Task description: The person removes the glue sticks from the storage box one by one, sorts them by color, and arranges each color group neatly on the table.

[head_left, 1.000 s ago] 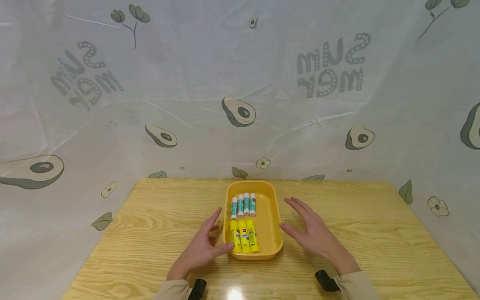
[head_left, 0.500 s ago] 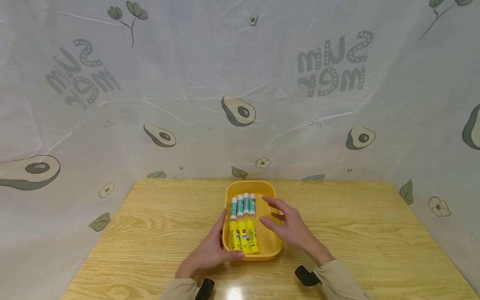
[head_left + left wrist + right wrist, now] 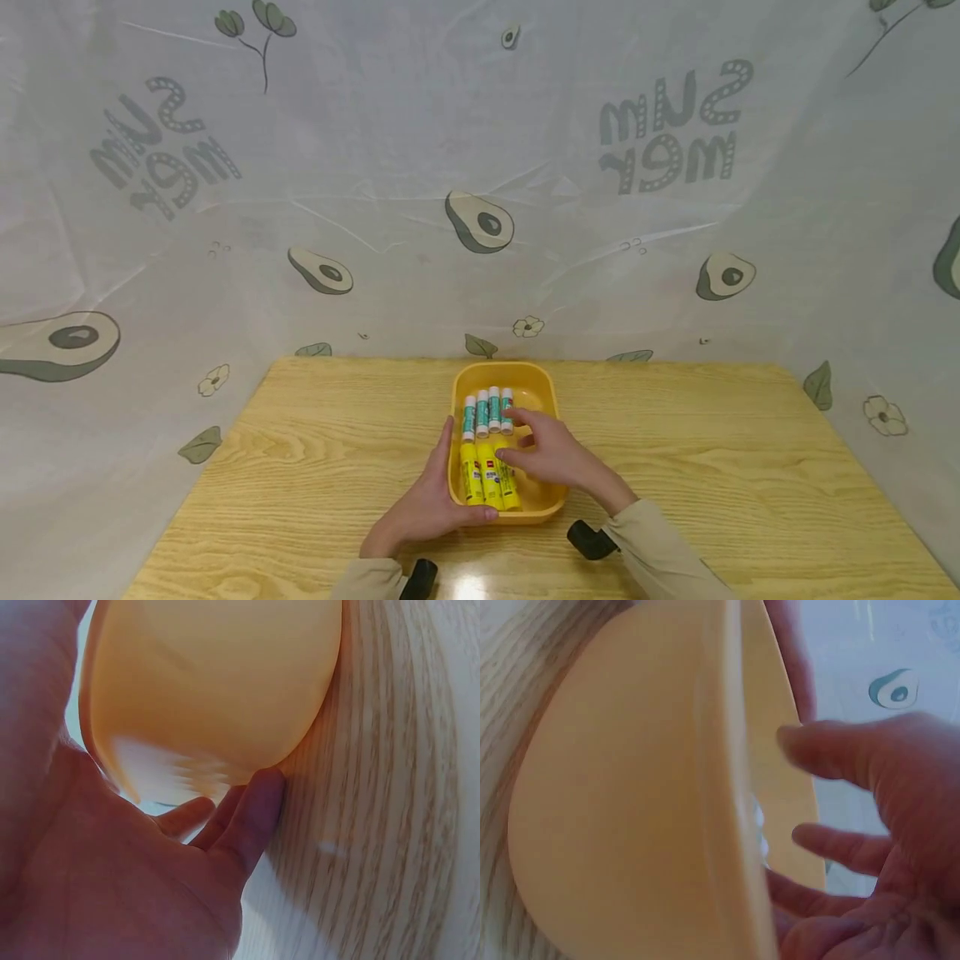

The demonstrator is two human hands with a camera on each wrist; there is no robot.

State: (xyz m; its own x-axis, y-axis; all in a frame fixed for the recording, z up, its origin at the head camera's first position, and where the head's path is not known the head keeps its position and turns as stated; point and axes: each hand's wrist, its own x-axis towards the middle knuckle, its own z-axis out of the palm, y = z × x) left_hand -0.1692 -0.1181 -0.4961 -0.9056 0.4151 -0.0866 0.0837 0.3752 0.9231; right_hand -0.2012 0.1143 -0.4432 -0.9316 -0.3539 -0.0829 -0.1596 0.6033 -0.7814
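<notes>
Left hand cupped round the near left corner of the yellow-orange plastic tray, thumb along the near rim and fingers on the side wall, a grip that probably served to steady it on the wood-grain table. Right hand hung over the tray's interior, grasping nothing, its fingers loosely parted; whether its thumb or index touched a stick, I could not tell.

Four turquoise-and-white glue sticks lay side by side in the tray's far left part, and three larger yellow glue sticks lay in the near left part. The grouping seemed to go by kind, leaving bare floor along the right.

Only the head view gave this layout. The left wrist view showed the tray's outer wall and the fingertips set low against it, close to the tabletop. The right wrist view looked across the rim: the thumb stood clear of the fingers with nothing between, and just white stick ends peeped past the wall.
</notes>
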